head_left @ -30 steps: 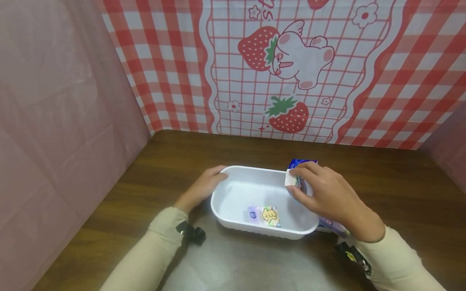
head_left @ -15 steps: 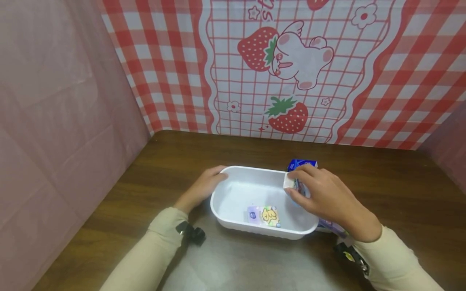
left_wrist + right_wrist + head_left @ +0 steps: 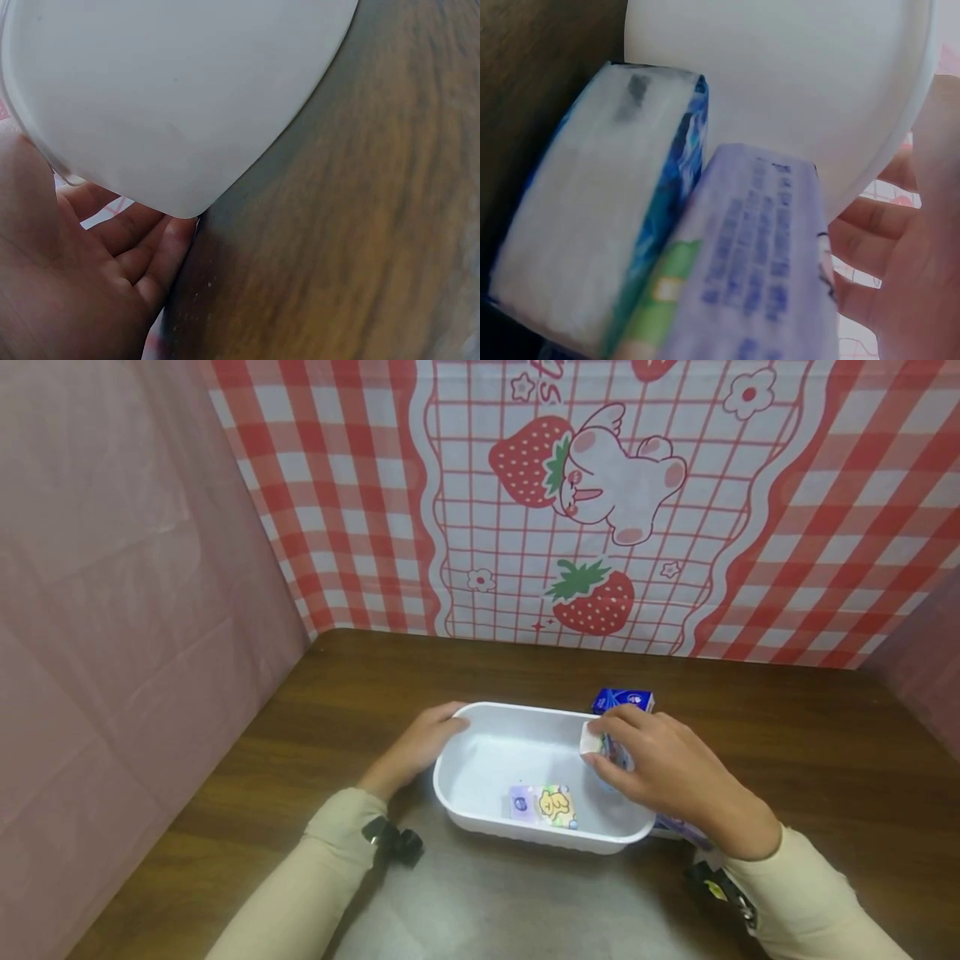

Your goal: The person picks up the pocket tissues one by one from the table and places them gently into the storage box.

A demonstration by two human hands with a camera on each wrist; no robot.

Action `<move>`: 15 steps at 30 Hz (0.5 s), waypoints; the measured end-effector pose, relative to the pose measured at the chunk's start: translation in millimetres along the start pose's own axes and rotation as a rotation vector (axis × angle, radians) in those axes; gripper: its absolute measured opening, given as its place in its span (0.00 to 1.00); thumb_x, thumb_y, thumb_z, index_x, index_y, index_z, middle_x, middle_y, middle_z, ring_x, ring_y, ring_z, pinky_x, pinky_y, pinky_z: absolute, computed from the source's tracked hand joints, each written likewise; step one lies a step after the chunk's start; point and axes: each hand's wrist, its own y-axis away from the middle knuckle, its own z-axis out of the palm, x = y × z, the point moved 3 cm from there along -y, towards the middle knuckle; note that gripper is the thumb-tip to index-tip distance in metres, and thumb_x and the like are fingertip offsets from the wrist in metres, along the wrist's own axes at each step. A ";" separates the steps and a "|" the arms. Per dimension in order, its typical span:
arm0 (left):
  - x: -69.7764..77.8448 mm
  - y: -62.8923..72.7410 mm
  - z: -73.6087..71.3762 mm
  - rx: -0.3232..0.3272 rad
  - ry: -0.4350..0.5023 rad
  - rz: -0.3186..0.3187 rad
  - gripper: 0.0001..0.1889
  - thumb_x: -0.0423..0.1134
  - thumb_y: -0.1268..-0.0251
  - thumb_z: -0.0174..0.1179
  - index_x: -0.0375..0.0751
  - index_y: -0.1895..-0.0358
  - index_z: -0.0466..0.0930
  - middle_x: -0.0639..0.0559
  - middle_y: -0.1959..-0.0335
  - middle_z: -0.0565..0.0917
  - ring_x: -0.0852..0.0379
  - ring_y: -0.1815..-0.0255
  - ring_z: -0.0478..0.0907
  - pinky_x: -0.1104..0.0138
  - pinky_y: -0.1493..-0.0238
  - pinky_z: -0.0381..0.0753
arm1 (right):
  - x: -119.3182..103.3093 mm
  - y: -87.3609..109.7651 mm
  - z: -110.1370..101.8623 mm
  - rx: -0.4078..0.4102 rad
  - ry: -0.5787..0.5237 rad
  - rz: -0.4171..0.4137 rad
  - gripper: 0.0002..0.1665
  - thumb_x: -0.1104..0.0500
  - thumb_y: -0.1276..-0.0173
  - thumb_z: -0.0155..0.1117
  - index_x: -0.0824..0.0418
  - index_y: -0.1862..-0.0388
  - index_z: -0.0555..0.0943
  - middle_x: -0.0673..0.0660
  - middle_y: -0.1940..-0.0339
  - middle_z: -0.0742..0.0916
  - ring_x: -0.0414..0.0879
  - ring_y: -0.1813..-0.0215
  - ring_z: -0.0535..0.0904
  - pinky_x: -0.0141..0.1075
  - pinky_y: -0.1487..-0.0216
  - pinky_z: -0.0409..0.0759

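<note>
A white basin [image 3: 525, 837] stands on the table in the head view. My left hand [image 3: 420, 745] grips its left end, thumb over the rim, and the left wrist view shows the fingers [image 3: 139, 247] against the outer wall. With thumb and fingers, my right hand [image 3: 667, 768] pinches a small tissue pack [image 3: 593, 740] by its sides, white end facing left, inside the basin's right end. The hand hides most of that pack. On the basin floor lies a flat tissue pack [image 3: 543, 806], purple and yellow with a cartoon dog.
A blue tissue pack [image 3: 624, 700] lies behind the basin's right back corner. Outside its right end, a purple tissue pack [image 3: 757, 225] and a white-sided one with blue edges [image 3: 604, 202] lie side by side. A checked cloth [image 3: 360, 485] hangs behind the table.
My right hand has moved slightly left and down with the small tissue pack, deeper into the basin. More of the blue pack shows behind it. My left hand and the basin stay put.
</note>
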 end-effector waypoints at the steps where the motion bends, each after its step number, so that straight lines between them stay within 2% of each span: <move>1: -0.2 0.0 0.0 -0.001 -0.002 -0.001 0.19 0.40 0.24 0.52 0.38 0.37 0.78 0.42 0.48 0.84 0.50 0.54 0.82 0.59 0.52 0.83 | -0.1 0.0 0.8 -0.009 -0.001 0.000 0.25 0.45 0.37 0.72 0.54 0.45 0.84 0.55 0.48 0.86 0.50 0.57 0.82 0.47 0.59 0.84; 15: -3.0 -1.1 -0.3 -0.015 0.003 0.003 0.19 0.41 0.23 0.51 0.38 0.36 0.78 0.43 0.49 0.84 0.50 0.54 0.82 0.58 0.51 0.83 | -0.6 -0.5 7.1 -0.046 0.007 -0.021 0.25 0.44 0.36 0.72 0.55 0.45 0.86 0.55 0.47 0.86 0.52 0.51 0.83 0.50 0.54 0.84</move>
